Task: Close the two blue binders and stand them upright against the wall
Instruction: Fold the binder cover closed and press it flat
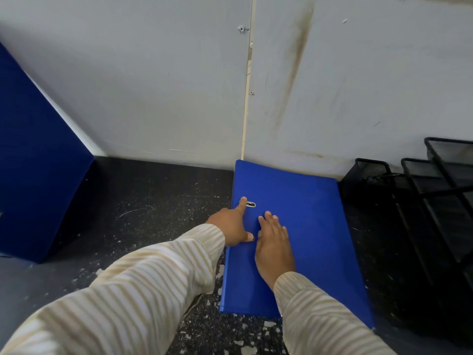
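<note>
A blue binder (307, 226) lies flat and closed on the dark speckled table (153, 213), its far edge touching the white wall (153, 85). My right hand (275, 248) presses flat on its cover with straight fingers. At the binder's left edge is my left hand (231, 228), with the index finger stretched out onto a metal slot (250, 204) in the cover and the thumb lying on the cover. A second, darker blue binder (38, 162) stands upright at the far left against the wall.
A black wire-mesh tiered tray rack (422, 201) stands at the right, close to the flat binder's right edge. The table's surface is scuffed with pale flecks. A vertical seam (247, 98) runs down the wall above the flat binder.
</note>
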